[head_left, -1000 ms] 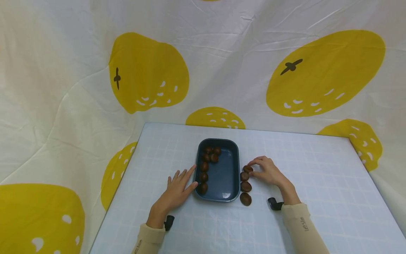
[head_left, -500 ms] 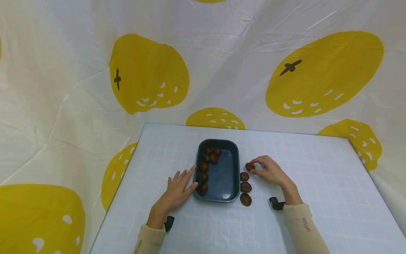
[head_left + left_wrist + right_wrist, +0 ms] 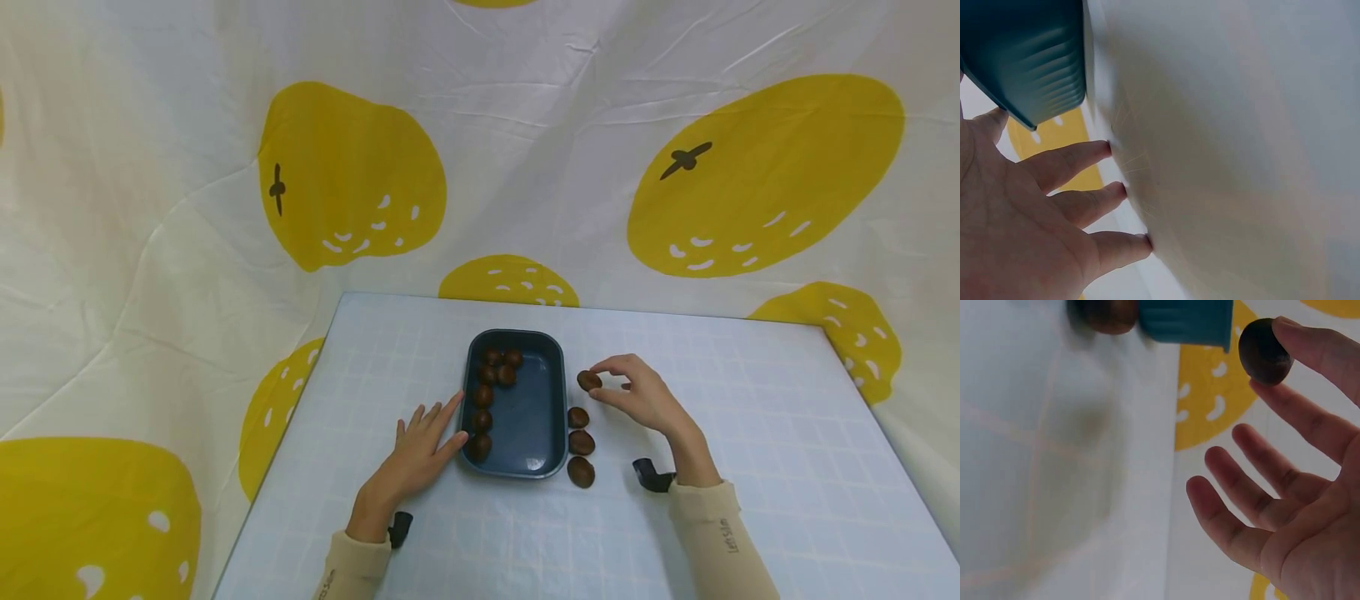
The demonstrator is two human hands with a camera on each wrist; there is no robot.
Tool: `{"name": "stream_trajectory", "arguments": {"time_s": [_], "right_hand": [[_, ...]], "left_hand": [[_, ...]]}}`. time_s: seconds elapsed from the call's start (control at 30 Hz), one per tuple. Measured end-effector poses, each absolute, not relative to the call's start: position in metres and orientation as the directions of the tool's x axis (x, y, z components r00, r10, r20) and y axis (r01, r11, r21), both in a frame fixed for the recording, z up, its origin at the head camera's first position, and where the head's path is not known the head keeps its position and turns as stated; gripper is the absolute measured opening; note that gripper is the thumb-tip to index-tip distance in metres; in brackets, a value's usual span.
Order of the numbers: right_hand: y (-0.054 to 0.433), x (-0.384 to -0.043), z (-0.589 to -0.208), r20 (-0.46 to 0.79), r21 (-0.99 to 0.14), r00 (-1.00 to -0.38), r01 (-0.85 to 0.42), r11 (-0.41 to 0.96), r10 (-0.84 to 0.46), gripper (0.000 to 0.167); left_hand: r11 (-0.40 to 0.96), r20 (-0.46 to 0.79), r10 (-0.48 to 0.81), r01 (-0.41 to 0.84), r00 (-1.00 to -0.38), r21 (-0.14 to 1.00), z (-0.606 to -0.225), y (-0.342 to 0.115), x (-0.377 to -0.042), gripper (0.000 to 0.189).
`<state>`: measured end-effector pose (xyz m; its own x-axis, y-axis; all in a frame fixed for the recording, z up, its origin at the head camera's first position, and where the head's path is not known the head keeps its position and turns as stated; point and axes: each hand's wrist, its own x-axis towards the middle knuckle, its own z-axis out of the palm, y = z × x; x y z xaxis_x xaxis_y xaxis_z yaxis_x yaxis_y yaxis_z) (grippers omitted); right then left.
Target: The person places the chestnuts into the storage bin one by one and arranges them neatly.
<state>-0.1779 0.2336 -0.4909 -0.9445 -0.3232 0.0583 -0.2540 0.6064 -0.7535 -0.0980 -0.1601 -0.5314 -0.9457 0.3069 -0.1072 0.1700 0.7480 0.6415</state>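
Note:
Between thumb and index finger my right hand [image 3: 641, 396] pinches a brown chestnut [image 3: 588, 381]. In the right wrist view that chestnut [image 3: 1264, 352] is up off the table, the other fingers spread loosely below. My left hand [image 3: 420, 454] lies with fingers spread at the left side of a dark blue tray [image 3: 563, 400], index finger and thumb at its rim. In the left wrist view, the other fingertips [image 3: 1116, 190] touch the table. Several chestnuts [image 3: 483, 397] line the tray's left side and upper left corner. Three more chestnuts [image 3: 581, 442] lie in a column just right of the tray.
A pale, grid-patterned cloth covers the table [image 3: 787, 433]. Behind it hangs a white curtain [image 3: 525, 167] printed with large yellow fruit. A black wrist camera [image 3: 652, 475] juts from the right sleeve, another [image 3: 401, 528] from the left.
My right hand has taken the topmost chestnut of the right column and lifted it up and away from the others. My left hand and the tray have stayed in place.

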Motion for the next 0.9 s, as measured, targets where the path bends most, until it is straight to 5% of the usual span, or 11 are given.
{"name": "stream_trajectory", "arguments": {"time_s": [0.9], "right_hand": [[0.171,-0.178,-0.445,0.095,-0.796,-0.952,-0.247,0.552,-0.290,0.040]], "left_hand": [[0.744,-0.099,0.311,0.177,-0.945,0.644,-0.532,-0.161,-0.098,0.065]]}}
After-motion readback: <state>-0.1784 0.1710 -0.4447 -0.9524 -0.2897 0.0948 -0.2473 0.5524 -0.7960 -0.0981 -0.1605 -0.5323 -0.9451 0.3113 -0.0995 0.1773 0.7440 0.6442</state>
